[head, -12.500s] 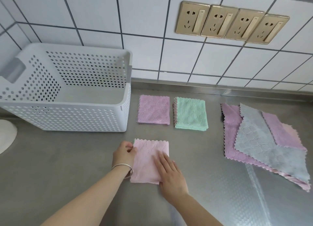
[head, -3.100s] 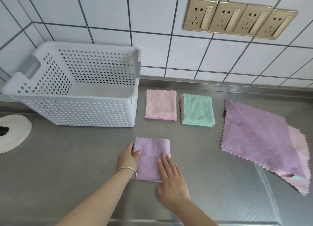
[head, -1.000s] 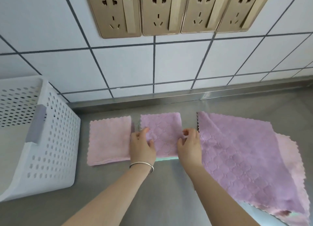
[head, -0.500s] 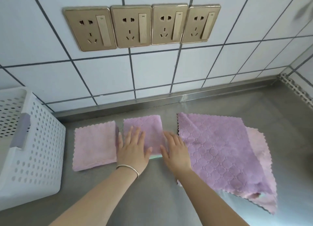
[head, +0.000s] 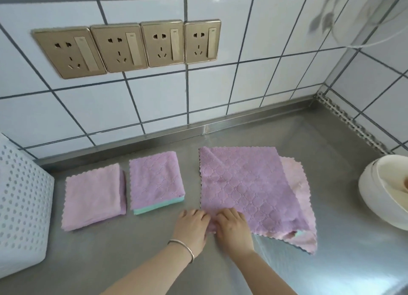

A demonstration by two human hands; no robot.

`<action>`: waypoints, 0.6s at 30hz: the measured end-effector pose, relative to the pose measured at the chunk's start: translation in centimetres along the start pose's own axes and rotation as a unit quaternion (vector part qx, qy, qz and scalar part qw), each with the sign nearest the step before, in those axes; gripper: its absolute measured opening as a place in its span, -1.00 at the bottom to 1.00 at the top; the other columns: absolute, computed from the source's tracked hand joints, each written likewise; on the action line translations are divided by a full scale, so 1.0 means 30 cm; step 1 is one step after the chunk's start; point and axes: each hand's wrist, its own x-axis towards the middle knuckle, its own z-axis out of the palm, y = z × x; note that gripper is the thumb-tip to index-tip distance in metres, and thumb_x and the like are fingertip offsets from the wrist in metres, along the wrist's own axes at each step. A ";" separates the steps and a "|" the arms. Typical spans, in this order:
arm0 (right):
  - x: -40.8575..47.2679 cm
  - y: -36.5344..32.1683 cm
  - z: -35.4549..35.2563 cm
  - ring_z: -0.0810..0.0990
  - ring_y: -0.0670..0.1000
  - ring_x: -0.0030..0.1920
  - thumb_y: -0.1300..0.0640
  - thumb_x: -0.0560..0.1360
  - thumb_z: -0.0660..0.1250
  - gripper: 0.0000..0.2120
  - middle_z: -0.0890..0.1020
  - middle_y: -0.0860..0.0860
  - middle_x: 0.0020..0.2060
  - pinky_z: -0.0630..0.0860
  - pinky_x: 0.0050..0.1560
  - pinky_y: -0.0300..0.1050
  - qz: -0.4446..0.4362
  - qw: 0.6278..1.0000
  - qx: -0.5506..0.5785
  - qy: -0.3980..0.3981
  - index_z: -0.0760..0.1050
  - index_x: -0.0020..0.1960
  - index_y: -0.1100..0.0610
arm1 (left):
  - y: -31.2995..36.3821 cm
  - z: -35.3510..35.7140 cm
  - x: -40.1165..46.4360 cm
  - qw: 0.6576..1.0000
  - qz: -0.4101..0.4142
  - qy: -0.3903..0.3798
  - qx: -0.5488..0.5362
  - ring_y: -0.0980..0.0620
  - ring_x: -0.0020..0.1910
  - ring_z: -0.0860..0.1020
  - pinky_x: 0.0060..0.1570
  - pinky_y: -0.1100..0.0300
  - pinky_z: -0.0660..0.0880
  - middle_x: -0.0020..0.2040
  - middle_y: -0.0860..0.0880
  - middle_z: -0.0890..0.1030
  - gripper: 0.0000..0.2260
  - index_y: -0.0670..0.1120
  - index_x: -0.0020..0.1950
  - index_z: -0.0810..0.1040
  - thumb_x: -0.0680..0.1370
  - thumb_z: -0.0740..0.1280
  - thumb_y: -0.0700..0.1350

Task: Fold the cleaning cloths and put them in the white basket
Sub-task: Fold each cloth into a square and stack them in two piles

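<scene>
An unfolded purple cloth (head: pixel 247 188) lies spread on the steel counter, over a pink cloth (head: pixel 295 179) that sticks out at its right and bottom. My left hand (head: pixel 193 225) and my right hand (head: pixel 231 225) both pinch the purple cloth's near left corner. To the left sits a folded purple cloth (head: pixel 155 179) on top of a folded green one (head: pixel 159 207). Further left lies a folded pink cloth (head: pixel 92 195) on another folded cloth. The white basket (head: pixel 21 208) shows only its perforated wall at the left edge.
White stacked bowls (head: pixel 384 188) stand at the right edge of the counter (head: pixel 132 250). A tiled wall with a row of gold sockets (head: pixel 125 47) runs behind. A blurred transparent object hangs at the top right.
Both hands left the folded purple cloth on the green stack and moved right to the unfolded purple cloth's near left corner. The view shifted right, showing the bowls.
</scene>
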 end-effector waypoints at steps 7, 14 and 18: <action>-0.005 0.014 -0.014 0.48 -0.04 -0.35 0.03 0.16 0.17 -0.92 0.49 -0.11 -0.38 0.19 -0.31 -0.24 -0.012 1.000 0.018 -0.002 0.41 -0.38 -0.02 | 0.048 -0.044 0.064 0.991 0.017 0.018 0.129 0.08 -0.65 0.46 -0.28 0.18 0.42 -0.60 0.00 0.46 -0.84 -0.01 -0.58 0.50 0.01 0.42 0.02; -0.001 0.017 0.004 0.48 -0.03 -0.35 0.01 0.17 0.16 -0.92 0.48 -0.11 -0.37 0.25 -0.30 -0.26 -0.005 1.000 -0.010 -0.008 0.41 -0.37 -0.02 | 0.046 -0.042 0.093 0.987 0.012 0.052 0.153 0.01 -0.61 0.48 -0.17 0.06 0.28 -0.60 -0.04 0.46 -0.87 -0.05 -0.57 0.45 0.13 0.35 -0.05; 0.027 0.020 -0.009 0.48 -0.09 -0.41 0.05 0.23 0.13 -0.88 0.48 -0.16 -0.45 0.25 -0.39 -0.28 0.054 0.998 0.008 0.006 0.43 -0.41 -0.04 | 0.046 -0.039 0.105 0.987 0.038 0.045 0.148 -0.01 -0.43 0.56 -0.06 -0.02 0.28 -0.50 0.03 0.52 -0.80 -0.02 -0.46 0.52 0.07 0.49 0.00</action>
